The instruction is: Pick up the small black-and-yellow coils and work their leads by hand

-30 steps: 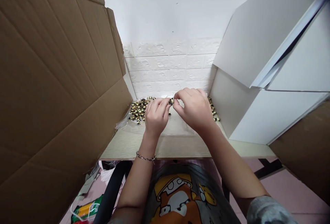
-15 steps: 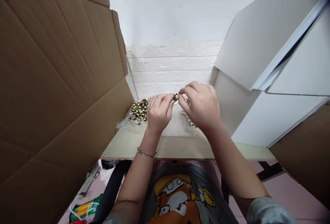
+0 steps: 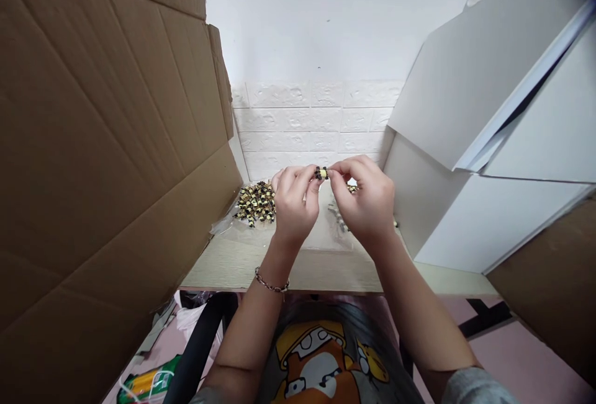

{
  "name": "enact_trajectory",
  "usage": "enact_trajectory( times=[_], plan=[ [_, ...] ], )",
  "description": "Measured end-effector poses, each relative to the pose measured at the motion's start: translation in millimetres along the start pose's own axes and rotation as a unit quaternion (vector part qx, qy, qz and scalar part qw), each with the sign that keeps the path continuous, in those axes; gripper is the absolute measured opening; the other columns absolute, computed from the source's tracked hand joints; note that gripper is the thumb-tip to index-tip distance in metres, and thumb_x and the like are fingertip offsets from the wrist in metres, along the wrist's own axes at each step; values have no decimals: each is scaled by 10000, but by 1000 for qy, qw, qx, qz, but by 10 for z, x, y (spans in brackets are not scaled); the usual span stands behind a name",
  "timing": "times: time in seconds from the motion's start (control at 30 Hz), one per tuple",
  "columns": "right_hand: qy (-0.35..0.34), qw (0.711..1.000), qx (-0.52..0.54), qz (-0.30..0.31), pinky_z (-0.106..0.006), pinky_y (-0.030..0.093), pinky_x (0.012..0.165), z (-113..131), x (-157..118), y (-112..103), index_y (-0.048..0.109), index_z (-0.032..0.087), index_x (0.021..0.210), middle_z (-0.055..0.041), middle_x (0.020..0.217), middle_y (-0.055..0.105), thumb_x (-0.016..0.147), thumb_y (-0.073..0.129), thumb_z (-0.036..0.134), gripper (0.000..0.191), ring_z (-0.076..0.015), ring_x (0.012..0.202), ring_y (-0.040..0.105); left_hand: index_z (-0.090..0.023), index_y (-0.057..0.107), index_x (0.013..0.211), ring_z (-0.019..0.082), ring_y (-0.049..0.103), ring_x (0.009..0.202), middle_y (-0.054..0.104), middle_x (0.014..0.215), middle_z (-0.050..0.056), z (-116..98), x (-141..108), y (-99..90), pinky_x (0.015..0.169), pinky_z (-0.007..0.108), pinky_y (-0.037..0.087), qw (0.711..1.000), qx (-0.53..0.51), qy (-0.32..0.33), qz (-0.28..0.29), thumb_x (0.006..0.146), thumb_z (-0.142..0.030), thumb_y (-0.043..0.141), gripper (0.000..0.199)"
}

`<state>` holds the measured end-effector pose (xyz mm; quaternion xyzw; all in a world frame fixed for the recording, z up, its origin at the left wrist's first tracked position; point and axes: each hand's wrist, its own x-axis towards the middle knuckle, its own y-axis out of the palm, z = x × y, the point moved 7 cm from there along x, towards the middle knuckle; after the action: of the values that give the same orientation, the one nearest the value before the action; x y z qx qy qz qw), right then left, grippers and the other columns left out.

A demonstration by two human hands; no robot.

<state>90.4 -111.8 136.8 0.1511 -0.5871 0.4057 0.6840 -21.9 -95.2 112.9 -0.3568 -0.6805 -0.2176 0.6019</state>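
Observation:
A small yellow and black part [image 3: 321, 173] is held up between my two hands, above the tabletop. My left hand [image 3: 297, 202] pinches its left side between thumb and fingers. The thumb and index finger of my right hand [image 3: 365, 199] close on its right side. A pile of similar yellow and black parts [image 3: 255, 203] lies on clear plastic, left of my left hand. More such parts [image 3: 352, 188] show partly behind my right hand, which hides most of them.
A tall cardboard sheet [image 3: 116, 143] stands on the left. White boxes or panels [image 3: 465, 81] rise on the right. Behind the pale tabletop [image 3: 326, 270] is a white brick-patterned wall [image 3: 284, 120]. A black chair armrest [image 3: 205, 342] is at lower left.
Both hands have shifted slightly to the right with the small part, and more of its yellow middle now shows. The view has moved a little.

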Motion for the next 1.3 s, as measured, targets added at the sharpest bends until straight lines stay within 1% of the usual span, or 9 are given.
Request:
enact_trajectory(
  times=[0.13,0.3,0.5,0.63,0.73,0.83,1.03,1.1,1.3],
  plan=[
    [-11,999,30,1,-266,417,669,57,-27,-45,559,175,734,-21,733,583,779,451,165,117,-121,720,528,-161,576,874,120,510,749,550,781,33,33,-44,-50,693,254,405,995,-81,-57,-4,771,-203,493,139],
    [4,997,78,-8,-257,430,652,85,-91,-93,571,173,708,-13,711,593,755,497,153,90,-109,692,530,-161,581,849,106,502,760,544,791,23,59,-111,-64,681,232,412,974,-190,-121,-8,764,-204,509,119],
    [45,992,117,-15,-268,439,620,45,-132,-121,579,199,690,3,683,580,728,532,175,65,-114,663,526,-167,585,840,114,495,780,546,785,20,28,-131,-92,704,248,405,965,-219,-144,0,762,-216,514,116],
    [61,982,179,14,-260,432,635,-3,-132,-97,576,196,686,8,682,573,722,540,173,55,-108,673,524,-171,586,823,114,493,774,542,779,17,17,-131,-81,712,255,399,955,-254,-149,25,768,-230,508,112],
    [87,967,233,54,-262,434,652,-56,-138,-46,582,198,700,4,715,582,736,527,198,65,-109,701,530,-174,585,815,114,495,765,534,774,18,35,-148,-42,712,258,398,939,-297,-169,46,778,-253,492,128],
    [142,943,290,84,-268,439,645,-148,-157,19,597,196,685,0,717,594,728,534,231,84,-114,693,537,-176,587,804,119,499,756,539,763,20,57,-168,-2,716,266,399,926,-327,-181,57,780,-280,486,147],
    [274,852,420,150,-247,439,598,-330,-238,206,636,189,617,14,597,595,662,585,228,79,-96,602,530,-180,599,829,135,499,771,548,767,30,89,-203,107,731,287,400,899,-378,-191,111,770,-311,497,176],
    [294,845,422,151,-246,440,610,-372,-251,217,644,191,606,15,588,602,646,599,223,68,-93,601,534,-179,601,844,136,501,784,552,787,35,98,-210,124,744,290,398,897,-378,-192,124,770,-304,499,178],
    [301,852,385,186,-255,446,627,-401,-263,210,659,191,645,-5,675,649,631,631,266,81,-109,646,565,-181,595,837,140,509,797,559,803,38,164,-245,163,745,286,402,894,-374,-202,141,758,-330,507,190]
  ],
)
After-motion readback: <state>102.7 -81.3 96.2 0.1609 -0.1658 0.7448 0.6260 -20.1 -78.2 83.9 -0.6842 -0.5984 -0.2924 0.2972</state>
